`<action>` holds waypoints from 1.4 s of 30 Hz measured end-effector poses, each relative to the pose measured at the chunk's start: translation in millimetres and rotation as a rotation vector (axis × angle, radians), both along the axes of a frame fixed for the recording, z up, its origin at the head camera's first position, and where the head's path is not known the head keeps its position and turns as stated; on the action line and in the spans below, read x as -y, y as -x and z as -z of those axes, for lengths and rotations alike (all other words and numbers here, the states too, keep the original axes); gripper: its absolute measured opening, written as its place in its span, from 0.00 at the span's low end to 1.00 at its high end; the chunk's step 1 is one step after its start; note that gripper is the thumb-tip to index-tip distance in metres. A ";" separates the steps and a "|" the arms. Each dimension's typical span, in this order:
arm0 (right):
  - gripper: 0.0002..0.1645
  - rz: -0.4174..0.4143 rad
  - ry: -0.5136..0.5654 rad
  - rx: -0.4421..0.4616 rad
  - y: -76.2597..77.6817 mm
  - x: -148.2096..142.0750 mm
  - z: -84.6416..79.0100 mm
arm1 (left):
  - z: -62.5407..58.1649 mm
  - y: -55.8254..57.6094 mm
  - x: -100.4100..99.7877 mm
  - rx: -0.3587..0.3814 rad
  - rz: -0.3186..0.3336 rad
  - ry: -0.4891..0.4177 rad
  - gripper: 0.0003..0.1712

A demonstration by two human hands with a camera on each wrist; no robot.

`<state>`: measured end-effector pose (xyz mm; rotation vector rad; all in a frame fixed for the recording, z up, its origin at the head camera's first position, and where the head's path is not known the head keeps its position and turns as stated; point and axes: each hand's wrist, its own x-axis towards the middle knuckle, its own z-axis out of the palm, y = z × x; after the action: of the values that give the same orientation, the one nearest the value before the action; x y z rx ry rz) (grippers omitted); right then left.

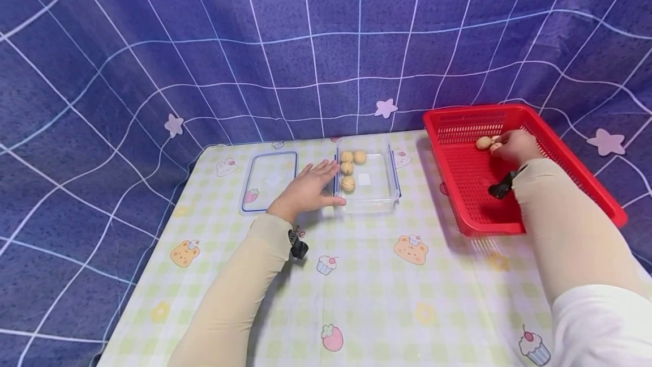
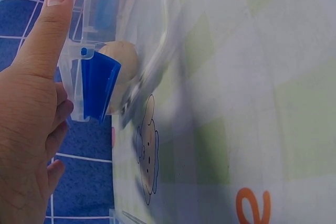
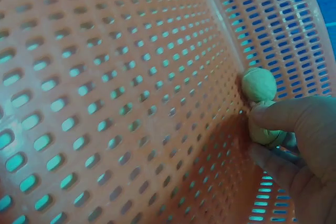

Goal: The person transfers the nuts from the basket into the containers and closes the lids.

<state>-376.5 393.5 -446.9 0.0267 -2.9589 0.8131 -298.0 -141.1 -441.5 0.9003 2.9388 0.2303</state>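
Observation:
My left hand (image 1: pixel 309 188) lies at the left side of a clear plastic container (image 1: pixel 377 206), fingers straight along its edge and thumb near the front corner. In the left wrist view, the thumb reaches over the rim beside a blue latch (image 2: pixel 98 86). Several walnuts (image 1: pixel 348 184) sit inside along the container's left side. Over at the red basket (image 1: pixel 460 183), my right hand (image 1: pixel 520 147) reaches in at the back. Its thumb and fingers pinch a walnut (image 3: pixel 266 136), while another walnut (image 3: pixel 259 83) lies right beside it against the basket wall.
Left of the container, a clear lid (image 1: pixel 270 180) with a blue seal lies flat on the checked tablecloth (image 1: pixel 367 293). A blue gridded curtain (image 1: pixel 336 55) hangs behind the table. The basket's raised rim surrounds my right hand.

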 end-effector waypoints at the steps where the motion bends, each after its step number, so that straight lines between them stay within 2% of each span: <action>1: 0.23 0.009 0.000 0.002 -0.2 -0.4 -1.6 | -0.2 0.0 -0.2 -0.001 0.002 0.000 0.59; 7: 0.24 0.059 0.078 0.015 -0.5 0.6 -9.2 | -1.0 -0.2 -0.8 -0.006 0.004 -0.003 0.59; 14: 0.27 0.061 0.071 -0.011 -1.5 2.4 -15.0 | -1.5 -0.7 -1.0 0.000 0.003 0.005 0.59; 20: 0.28 0.079 0.113 -0.011 0.2 7.4 -17.2 | -2.7 -1.2 -1.1 0.007 -0.005 0.008 0.59; 26: 0.27 0.064 0.145 -0.030 3.1 12.7 -21.0 | -3.1 -1.0 -1.1 0.013 -0.009 0.007 0.59; 31: 0.30 0.034 0.232 -0.017 3.7 18.7 -26.3 | -2.4 0.0 -1.0 0.002 -0.003 0.008 0.59; 37: 0.30 0.033 0.228 -0.059 4.4 28.5 -27.9 | -2.8 0.1 -0.8 -0.002 -0.002 0.006 0.59; 42: 0.28 -0.028 0.409 -0.014 3.1 42.1 -29.2 | -2.3 -0.3 -1.0 -0.003 -0.002 0.010 0.59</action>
<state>-379.6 351.5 -417.7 0.0505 -2.7243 1.3952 -297.7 -140.1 -439.1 0.8972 2.9410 0.2146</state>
